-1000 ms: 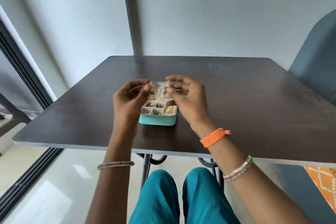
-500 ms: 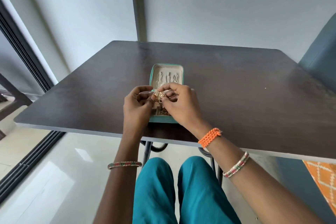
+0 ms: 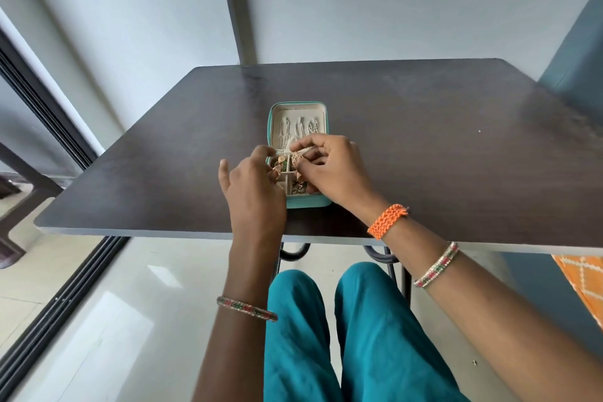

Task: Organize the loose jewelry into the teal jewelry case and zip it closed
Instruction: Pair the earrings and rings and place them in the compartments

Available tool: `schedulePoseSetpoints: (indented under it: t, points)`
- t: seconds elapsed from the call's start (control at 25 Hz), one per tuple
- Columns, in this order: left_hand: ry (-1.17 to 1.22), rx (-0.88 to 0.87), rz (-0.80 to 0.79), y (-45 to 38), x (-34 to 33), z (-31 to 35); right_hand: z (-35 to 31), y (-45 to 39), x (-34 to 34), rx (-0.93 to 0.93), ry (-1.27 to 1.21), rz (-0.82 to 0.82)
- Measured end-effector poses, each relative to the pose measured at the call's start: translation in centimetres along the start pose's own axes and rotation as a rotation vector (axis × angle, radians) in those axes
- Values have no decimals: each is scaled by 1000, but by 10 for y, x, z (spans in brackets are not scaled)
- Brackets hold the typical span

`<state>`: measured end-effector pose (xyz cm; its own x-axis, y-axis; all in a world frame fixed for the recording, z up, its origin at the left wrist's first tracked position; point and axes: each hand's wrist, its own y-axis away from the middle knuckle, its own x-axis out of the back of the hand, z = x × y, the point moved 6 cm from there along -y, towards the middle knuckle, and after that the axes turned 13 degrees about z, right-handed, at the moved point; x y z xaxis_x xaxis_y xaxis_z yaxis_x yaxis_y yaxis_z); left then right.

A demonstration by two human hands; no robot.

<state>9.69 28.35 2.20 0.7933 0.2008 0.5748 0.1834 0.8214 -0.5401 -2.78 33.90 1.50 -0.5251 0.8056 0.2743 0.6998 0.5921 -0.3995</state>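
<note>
Teal and open, the jewelry case (image 3: pixel 308 201) sits on the dark bench (image 3: pixel 424 140) near its near edge, with its lid (image 3: pixel 298 114) lying flat on the far side and thin chains (image 3: pixel 298 130) inside the lid. The right hand (image 3: pixel 332 170) pinches a gold earring (image 3: pixel 297 158) over the little boxes in the case. The left hand (image 3: pixel 254 186) has its fingers curled down into the left side of the case, but I cannot tell if it holds anything.
</note>
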Motion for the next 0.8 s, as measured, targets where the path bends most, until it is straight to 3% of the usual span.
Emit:
schedulePoseSetpoints:
  t: [0.32, 0.52, 0.8]
  points:
    - [-270, 50, -54, 17, 2, 11, 8, -6, 0, -26, -10, -13]
    - [-150, 132, -131, 4, 0, -6, 10, -5, 2, -51, -29, -30]
    - [-30, 136, -58, -2, 6, -17, 10, -4, 2, -125, -109, -56]
